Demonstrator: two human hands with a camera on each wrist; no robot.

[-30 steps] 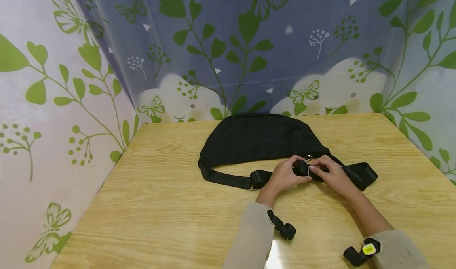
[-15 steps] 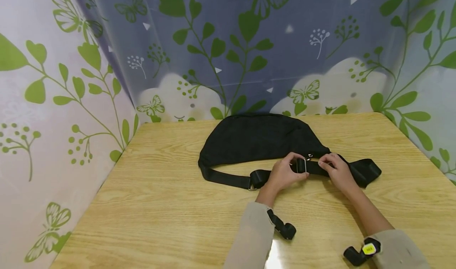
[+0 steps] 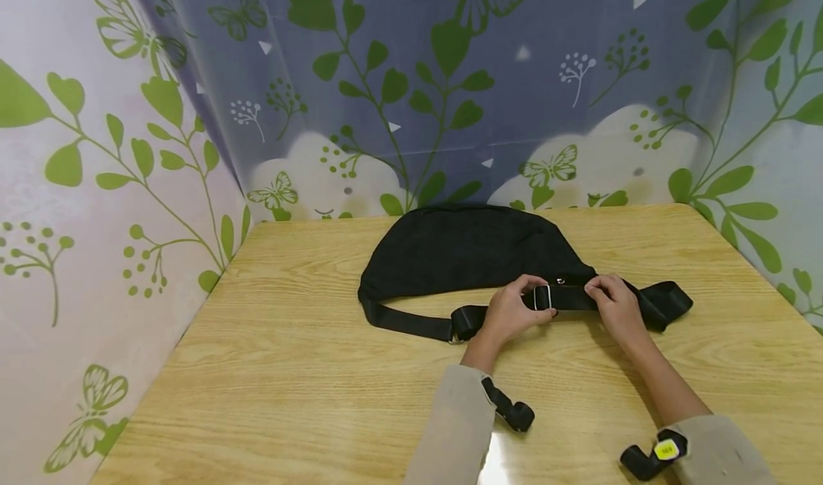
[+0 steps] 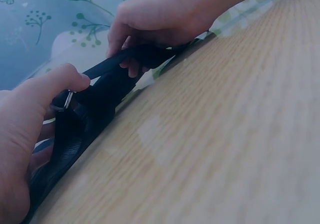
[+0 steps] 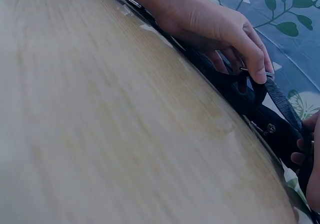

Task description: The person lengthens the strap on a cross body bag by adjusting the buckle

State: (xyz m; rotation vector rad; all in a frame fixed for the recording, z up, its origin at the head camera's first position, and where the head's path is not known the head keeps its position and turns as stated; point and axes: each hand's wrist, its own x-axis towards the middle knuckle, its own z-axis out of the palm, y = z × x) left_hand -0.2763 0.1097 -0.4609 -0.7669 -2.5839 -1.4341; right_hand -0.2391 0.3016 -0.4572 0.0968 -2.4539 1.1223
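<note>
A black waist bag (image 3: 472,249) lies on the wooden table, its black webbing strap (image 3: 574,298) running along the near side. With thumb and fingers my left hand (image 3: 514,310) holds the strap at a silver metal slider buckle (image 3: 550,297). In the left wrist view the thumb presses near the buckle (image 4: 68,100). To the right, my right hand (image 3: 619,313) pinches the strap, and the stretch between both hands is straight. Part of the strap is hidden behind the fingers. A strap loop (image 3: 671,303) sticks out beyond the right hand.
The wooden table (image 3: 289,385) extends around the bag. A patterned cloth backdrop (image 3: 360,78) stands right behind the bag. A second metal ring (image 3: 455,340) sits on the strap at left, and a small zipper pull (image 3: 561,281) hangs at the bag's edge.
My right hand has moved right, away from the buckle, drawing the strap out between the hands. The strap loop at right has shifted slightly rightward. The left hand stays nearly in place.
</note>
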